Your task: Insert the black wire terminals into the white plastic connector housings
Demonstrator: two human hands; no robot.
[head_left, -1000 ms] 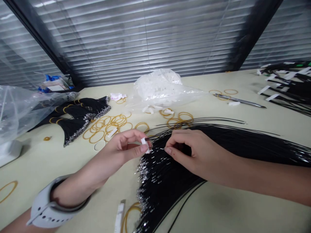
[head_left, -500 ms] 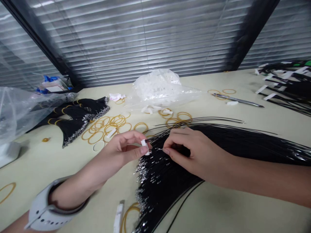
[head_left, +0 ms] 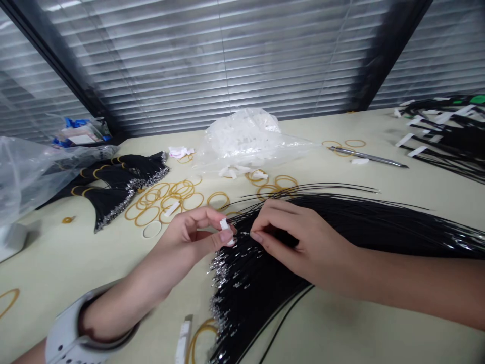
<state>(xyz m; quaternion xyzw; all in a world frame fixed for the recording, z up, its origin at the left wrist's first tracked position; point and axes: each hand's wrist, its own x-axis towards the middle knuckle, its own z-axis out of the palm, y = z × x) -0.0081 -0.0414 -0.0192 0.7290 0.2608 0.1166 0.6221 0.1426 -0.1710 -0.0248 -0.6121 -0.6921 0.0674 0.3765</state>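
Between the thumb and fingers of my left hand [head_left: 197, 235] is a small white plastic connector housing [head_left: 226, 231]. My right hand [head_left: 299, 235] pinches a thin black wire just behind its silver metal terminal [head_left: 244, 233], which points left toward the housing. A small gap seems to lie between the terminal and the housing. Under both hands spreads a thick bundle of black wires [head_left: 261, 283], with silver terminals fanned along its left end. Several wires lie loose along the bundle's far side.
Yellow rubber bands [head_left: 182, 192] lie scattered beyond my left hand. A clear plastic bag [head_left: 242, 134] of white parts stands behind. Tied black wire bundles [head_left: 109, 202] lie left; a pen [head_left: 369, 157] and white-tipped cables [head_left: 447, 131] lie right. Another white housing [head_left: 184, 341] is near the front.
The wire terminal in my right hand has moved slightly left, nearer the white housing. My left hand keeps its hold. The whole view has shifted a little.
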